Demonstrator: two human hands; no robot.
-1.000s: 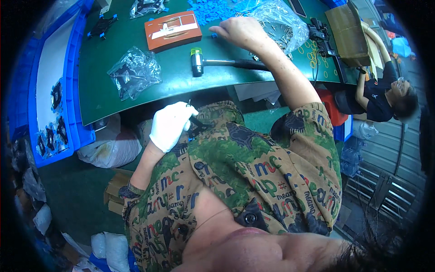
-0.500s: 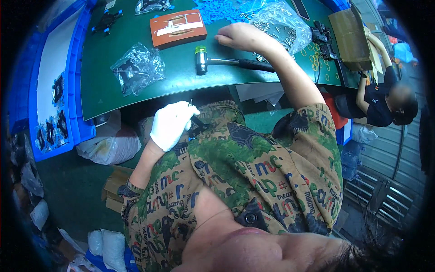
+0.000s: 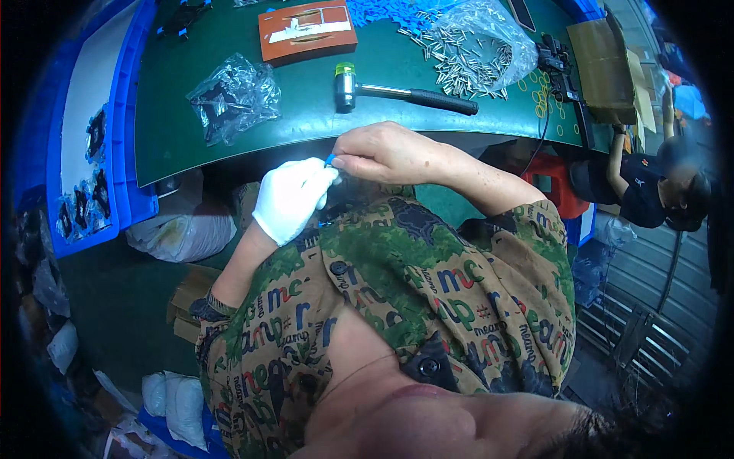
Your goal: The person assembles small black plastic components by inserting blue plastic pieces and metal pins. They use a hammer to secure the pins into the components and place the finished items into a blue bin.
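Blue piece [image 3: 330, 160] between close-set hands [image 3: 294, 200]

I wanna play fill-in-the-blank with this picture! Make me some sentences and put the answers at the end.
The left hand is gloved in the color ____.
The bare right hand touches a little piece colored ____.
The tabletop under the mallet is colored ____.
Small silver metal pins lie in and around a clear plastic ____.

Missing words: white; blue; green; bag.
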